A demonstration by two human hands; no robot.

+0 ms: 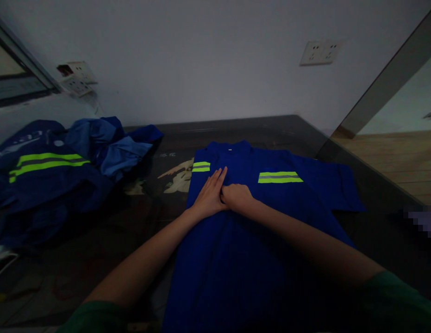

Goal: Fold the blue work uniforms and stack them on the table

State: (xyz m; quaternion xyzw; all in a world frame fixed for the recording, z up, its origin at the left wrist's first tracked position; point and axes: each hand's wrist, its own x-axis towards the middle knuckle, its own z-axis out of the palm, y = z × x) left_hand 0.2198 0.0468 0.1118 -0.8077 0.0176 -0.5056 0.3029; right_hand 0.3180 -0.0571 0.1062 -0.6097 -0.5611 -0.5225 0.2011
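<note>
A blue work garment (271,222) with yellow-green and grey reflective stripes lies spread on the dark table, collar toward the wall. Its left side appears folded inward, while a sleeve reaches out to the right. My left hand (211,193) rests on the upper front with its fingers stretched out. Right beside it, my right hand (238,196) is closed against the garment, touching the left hand near the thumb. Whatever its curled fingers grip is hidden.
A crumpled heap of blue clothing (59,171) with a reflective stripe lies at the left of the dark table (201,127). Sockets (319,52) are on the wall behind. At the right edge, a pixelated purple patch shows beside the table.
</note>
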